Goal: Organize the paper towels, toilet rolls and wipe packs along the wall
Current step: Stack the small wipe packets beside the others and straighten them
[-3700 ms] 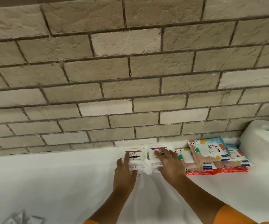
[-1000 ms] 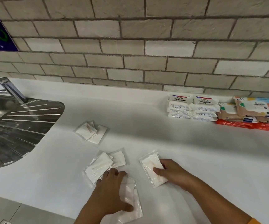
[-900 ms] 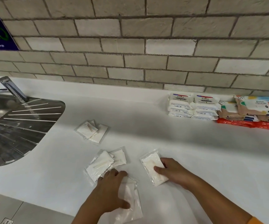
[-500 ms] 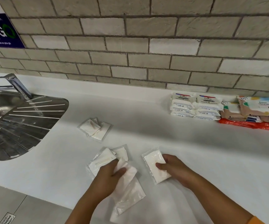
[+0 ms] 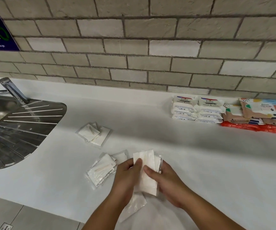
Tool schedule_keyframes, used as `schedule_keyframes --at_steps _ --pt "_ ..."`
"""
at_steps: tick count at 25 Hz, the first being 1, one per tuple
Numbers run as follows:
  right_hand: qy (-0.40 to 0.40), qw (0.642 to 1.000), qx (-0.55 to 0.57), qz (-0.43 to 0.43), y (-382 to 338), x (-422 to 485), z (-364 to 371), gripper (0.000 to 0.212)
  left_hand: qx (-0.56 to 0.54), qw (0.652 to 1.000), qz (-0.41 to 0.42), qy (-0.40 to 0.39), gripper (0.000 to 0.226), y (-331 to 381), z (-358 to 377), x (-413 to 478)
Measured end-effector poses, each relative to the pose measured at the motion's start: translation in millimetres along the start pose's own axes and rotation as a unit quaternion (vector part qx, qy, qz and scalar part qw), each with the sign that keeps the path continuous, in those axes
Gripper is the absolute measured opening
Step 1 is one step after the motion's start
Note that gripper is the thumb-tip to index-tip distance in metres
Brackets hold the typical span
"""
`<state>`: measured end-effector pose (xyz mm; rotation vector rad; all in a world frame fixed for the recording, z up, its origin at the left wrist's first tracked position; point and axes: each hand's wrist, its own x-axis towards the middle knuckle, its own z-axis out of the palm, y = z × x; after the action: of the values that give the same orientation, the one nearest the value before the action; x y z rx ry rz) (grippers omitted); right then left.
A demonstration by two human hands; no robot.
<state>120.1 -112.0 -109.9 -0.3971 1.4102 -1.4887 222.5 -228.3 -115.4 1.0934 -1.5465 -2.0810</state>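
Both hands, left [image 5: 127,176] and right [image 5: 165,178], pinch what looks like stacked sachets [image 5: 148,171], long axis pointing toward the wall [image 5: 134,52], with the wipe packs [image 5: 198,110] far right, nearer the right hand.

A kitchen or kitchenette counter was shown.

A stainless sink [image 5: 9,127] with drainer and tap [image 5: 13,89] was set into a white worktop [image 5: 217,163], backed by a grey brick-tiled wall [image 5: 150,47].
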Motion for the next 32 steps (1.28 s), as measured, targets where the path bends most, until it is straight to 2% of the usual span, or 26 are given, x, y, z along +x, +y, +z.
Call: schedule_keyframes --at_steps 1,3,5,6,8,9,10,11,14,17,21,24,27,29,32 --pt "0.026 0.999 -0.028 -0.01 2 0 -2 0.031 0.007 1.0 -0.001 -0.02 0.024 -1 1 0" --pt "0.072 0.997 -0.015 -0.006 4 3 -9 0.033 0.01 0.998 -0.018 -0.057 0.03 0 -3 1" --pt "0.094 0.995 0.035 0.005 3 5 -19 0.031 0.105 0.993 0.001 -0.052 0.033 -3 -19 4" --pt "0.106 0.993 0.049 0.009 1 6 -24 0.03 0.21 0.976 0.028 -0.045 0.029 -7 -31 6" --pt "0.125 0.99 0.063 0.019 2 7 -33 0.031 0.428 0.898 0.046 -0.094 0.012 -16 -52 6" --pt "0.132 0.989 0.069 0.025 3 8 -36 0.032 0.499 0.856 0.031 -0.131 0.016 -19 -58 2" --pt "0.138 0.987 0.074 0.031 5 10 -39 0.032 0.541 0.827 0.02 -0.149 0.034 -23 -61 -1" --pt "0.144 0.986 0.076 0.037 6 11 -40 0.033 0.562 0.814 0.019 -0.145 0.052 -27 -62 -3" --pt "0.15 0.985 0.072 0.051 9 14 -38 0.033 0.606 0.791 0.041 -0.072 0.09 -34 -60 -5" --pt "0.138 0.987 0.055 0.061 9 17 -33 0.032 0.624 0.781 0.029 -0.02 0.088 -31 -60 -2" --pt "0.134 0.988 0.033 0.067 12 21 -28 0.031 0.603 0.797 0.036 -0.011 0.055 -28 -61 1" --pt "0.127 0.989 0.02 0.069 13 22 -27 0.032 0.537 0.843 0.029 -0.007 0.033 -29 -64 3" --pt "0.132 0.99 0.007 0.057 12 26 -29 0.035 0.467 0.884 0.027 0.002 0.024 -25 -67 10" --pt "0.137 0.99 -0.006 0.04 10 29 -31 0.035 0.376 0.926 0.026 0.023 0.021 -17 -68 16" --pt "0.142 0.989 -0.026 0.013 6 33 -34 0.026 0.168 0.985 0.005 0.037 0.014 0 -63 26"
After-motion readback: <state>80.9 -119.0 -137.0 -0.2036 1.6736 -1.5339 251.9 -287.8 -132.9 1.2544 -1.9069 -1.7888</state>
